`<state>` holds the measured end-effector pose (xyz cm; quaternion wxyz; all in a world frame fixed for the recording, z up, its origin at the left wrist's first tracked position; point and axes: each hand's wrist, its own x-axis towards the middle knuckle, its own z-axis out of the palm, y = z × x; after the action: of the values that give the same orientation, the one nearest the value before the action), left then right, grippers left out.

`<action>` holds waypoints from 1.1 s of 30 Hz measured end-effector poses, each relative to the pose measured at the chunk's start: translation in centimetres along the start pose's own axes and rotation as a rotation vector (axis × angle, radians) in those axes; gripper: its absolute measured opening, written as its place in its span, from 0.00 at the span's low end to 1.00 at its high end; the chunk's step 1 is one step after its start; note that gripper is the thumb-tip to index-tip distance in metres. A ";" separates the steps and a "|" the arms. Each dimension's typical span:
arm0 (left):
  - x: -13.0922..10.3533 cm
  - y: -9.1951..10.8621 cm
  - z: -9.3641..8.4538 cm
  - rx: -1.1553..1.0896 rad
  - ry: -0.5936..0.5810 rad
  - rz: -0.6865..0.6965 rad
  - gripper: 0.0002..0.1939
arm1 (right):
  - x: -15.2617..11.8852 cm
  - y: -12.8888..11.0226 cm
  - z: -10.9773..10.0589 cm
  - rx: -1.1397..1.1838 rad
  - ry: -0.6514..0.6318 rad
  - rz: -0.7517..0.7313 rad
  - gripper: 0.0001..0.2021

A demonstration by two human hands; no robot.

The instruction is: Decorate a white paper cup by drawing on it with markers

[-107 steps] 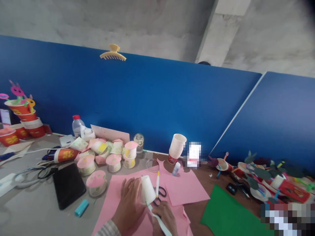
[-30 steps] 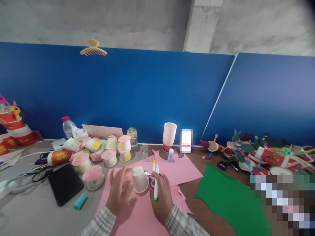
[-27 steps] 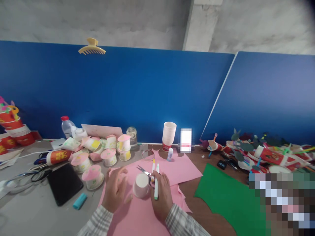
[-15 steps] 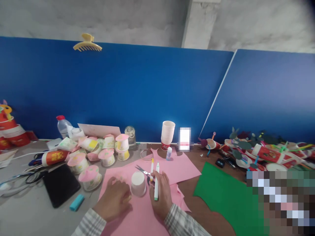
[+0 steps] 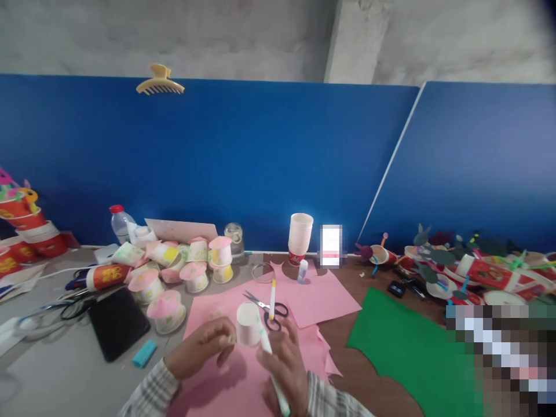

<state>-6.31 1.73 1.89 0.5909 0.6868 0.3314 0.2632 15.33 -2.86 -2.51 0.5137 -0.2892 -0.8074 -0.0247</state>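
Note:
An upturned white paper cup (image 5: pixel 248 324) stands on pink paper (image 5: pixel 217 387). My right hand (image 5: pixel 284 365) holds a white and green marker (image 5: pixel 273 370), its upper end beside the cup's right side. At the cup's left, my left hand (image 5: pixel 204 347) has thumb and fingers pressed together around something small and pale that I cannot make out. Behind the cup lie scissors (image 5: pixel 273 318) with black handles and a yellow and white marker (image 5: pixel 272 300) across them.
Decorated cups (image 5: pixel 167 311), a black tablet (image 5: pixel 118 323) and a teal marker cap or block (image 5: pixel 145 353) lie left. Behind are stacked cups (image 5: pixel 300 231) and a glue bottle (image 5: pixel 303 272). Green paper (image 5: pixel 399 347) and red cup crafts (image 5: pixel 478 271) lie right.
My right hand has turned the marker so its upper end leans toward the cup. My left hand has lifted and turned, fingertips now by the cup. The view has shifted slightly left.

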 end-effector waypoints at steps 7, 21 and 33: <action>1.0 -1.5 1.5 -0.137 0.078 -0.033 0.22 | 0.3 -1.2 -0.1 0.029 -0.081 -0.107 0.20; 1.4 -2.6 1.3 -0.135 0.176 -0.042 0.22 | 0.7 -1.1 0.1 0.023 -0.115 -0.073 0.16; 1.2 -1.1 2.4 -0.075 0.120 -0.032 0.21 | 0.9 -1.1 0.0 0.033 -0.241 -0.087 0.14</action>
<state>-3.90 1.24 0.36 0.5992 0.6419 0.3671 0.3069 14.56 -3.38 -1.47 0.4163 -0.2460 -0.8753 0.0013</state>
